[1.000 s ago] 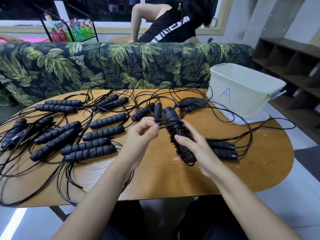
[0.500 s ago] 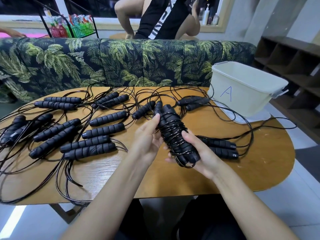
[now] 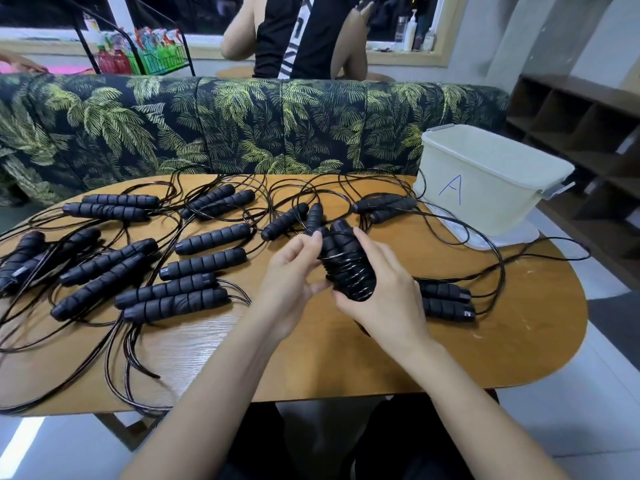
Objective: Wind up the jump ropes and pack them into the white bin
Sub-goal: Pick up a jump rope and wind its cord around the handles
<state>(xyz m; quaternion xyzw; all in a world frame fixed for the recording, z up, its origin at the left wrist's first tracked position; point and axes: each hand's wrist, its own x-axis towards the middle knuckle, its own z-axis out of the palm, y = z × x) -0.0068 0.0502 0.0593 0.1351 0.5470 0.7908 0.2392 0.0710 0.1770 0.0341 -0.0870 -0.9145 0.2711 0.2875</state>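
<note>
My right hand (image 3: 384, 299) clasps the wound rope (image 3: 346, 268) by its paired handles just above the bench (image 3: 311, 358) so the coils can't slip, while my left hand (image 3: 291, 271) pinches its loose tail at 10 o'clock, seemingly to tuck it in, with the bin (image 3: 485, 188) waiting at 2 o'clock.

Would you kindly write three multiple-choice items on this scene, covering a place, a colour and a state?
1. Where does the white bin stand? A) on the sofa B) at the table's right end C) on the floor
2. What colour are the loose rope handles? A) black B) yellow C) white
3. How is the held jump rope? A) stretched straight B) inside the bin C) wound round its handles
Key: 1 B, it sits on the tabletop; 2 A, every handle is black; 3 C, left hand and right hand grip the coiled bundle.
</note>
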